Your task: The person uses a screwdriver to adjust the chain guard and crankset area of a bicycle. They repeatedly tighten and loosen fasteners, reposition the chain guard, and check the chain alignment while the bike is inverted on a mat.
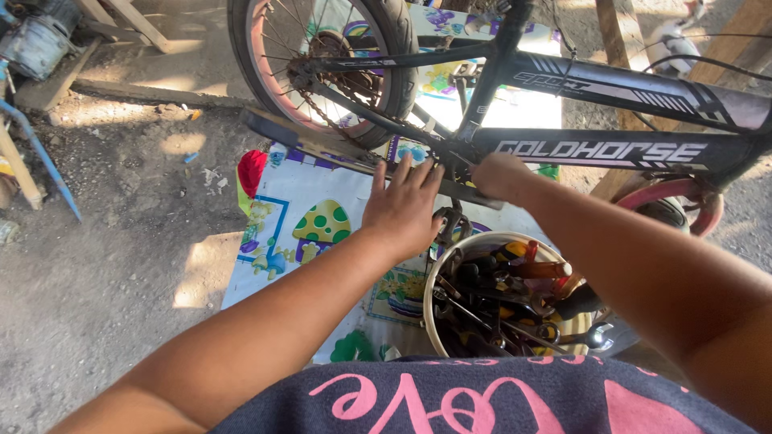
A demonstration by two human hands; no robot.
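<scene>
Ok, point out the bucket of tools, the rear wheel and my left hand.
bucket of tools (431, 277), head view, left rim.
rear wheel (396, 36), head view, tyre's right side.
left hand (402, 213), head view, back of hand.

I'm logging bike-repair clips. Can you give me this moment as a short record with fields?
Setting: dirt ground, patterned mat
Bicycle: black frame, pink-rimmed wheel
Left hand: fingers spread, at the bottom of the frame
Right hand: closed at the same spot; what it grips is hidden
Nearby: white bucket of tools
</scene>
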